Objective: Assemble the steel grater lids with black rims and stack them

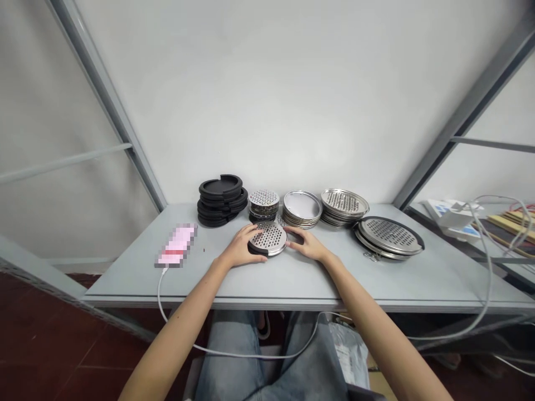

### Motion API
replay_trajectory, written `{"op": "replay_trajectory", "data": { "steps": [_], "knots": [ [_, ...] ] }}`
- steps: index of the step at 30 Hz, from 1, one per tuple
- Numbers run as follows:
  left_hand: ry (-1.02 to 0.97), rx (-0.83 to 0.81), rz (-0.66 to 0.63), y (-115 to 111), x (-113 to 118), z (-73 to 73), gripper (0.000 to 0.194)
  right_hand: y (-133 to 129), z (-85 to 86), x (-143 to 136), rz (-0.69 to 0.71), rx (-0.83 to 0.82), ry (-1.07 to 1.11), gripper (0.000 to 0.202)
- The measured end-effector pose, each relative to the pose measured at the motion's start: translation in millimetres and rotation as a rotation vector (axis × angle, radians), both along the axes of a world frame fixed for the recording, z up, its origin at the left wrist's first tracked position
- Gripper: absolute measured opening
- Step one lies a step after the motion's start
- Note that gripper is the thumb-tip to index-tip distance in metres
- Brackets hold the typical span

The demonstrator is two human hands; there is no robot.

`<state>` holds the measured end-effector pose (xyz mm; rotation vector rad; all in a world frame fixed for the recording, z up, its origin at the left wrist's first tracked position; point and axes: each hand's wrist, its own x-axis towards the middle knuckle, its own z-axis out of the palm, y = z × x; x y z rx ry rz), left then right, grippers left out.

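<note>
Blue-jeaned legs (234, 356) sit nearest in the head view, tucked under the edge of the worktop (267, 287), with a white cable (246, 355) running across them. Both forearms reach up and in from the near side, and at the middle we have the perforated disc (270, 238), lying between the two hands, black rim on its near-left side. Left hand (242, 248) is half open and curved round the left side, fingers at the far-left edge, thumb at the near edge, holding it. Right hand (308, 245) is part open, thumb and forefinger spread, tips at the right edge.

Just behind, there's a row by the wall: black rings (221, 200) piled at left, then a stack of small perforated plates (264, 205), shallow metal lids (301, 207), and larger grater plates (344, 205) at right. Nearer and farther right, black-edged larger discs (388, 236) lie stacked, small metal clips (371, 257) just beside them. Over on the left, a pixelated pink phone (177, 245) lies flat, cable plugged into its near end.
</note>
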<state>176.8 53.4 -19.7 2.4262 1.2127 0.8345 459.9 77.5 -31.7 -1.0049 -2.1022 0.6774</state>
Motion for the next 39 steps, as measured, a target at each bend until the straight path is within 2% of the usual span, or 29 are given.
{"op": "replay_trajectory", "data": {
  "steps": [9,14,17,21,29,39],
  "knots": [
    [-0.116,0.051,-0.043,-0.7,-0.9,0.6,0.07,-0.8,-2.4,0.8,-0.012,0.03,-0.012,0.066],
    [-0.299,0.076,-0.008,-0.9,-0.2,2.2,0.052,-2.4,-1.7,0.5,0.001,0.073,0.002,0.081],
    [-0.42,0.048,-0.018,0.3,-0.4,2.8,0.042,-3.6,-1.0,-1.5,-0.013,0.087,0.026,0.088],
    [-0.496,-0.023,-0.042,1.3,-0.3,2.6,0.043,-5.3,-0.2,-3.6,-0.023,0.09,0.045,0.085],
    [-0.444,-0.026,-0.099,-2.5,1.4,3.5,0.045,-5.8,0.6,-6.8,-0.064,0.158,0.063,0.071],
    [-0.191,0.059,-0.073,-8.9,3.4,8.7,0.048,-1.8,-8.4,-8.2,-0.089,0.155,0.05,0.059]
  ]
}}
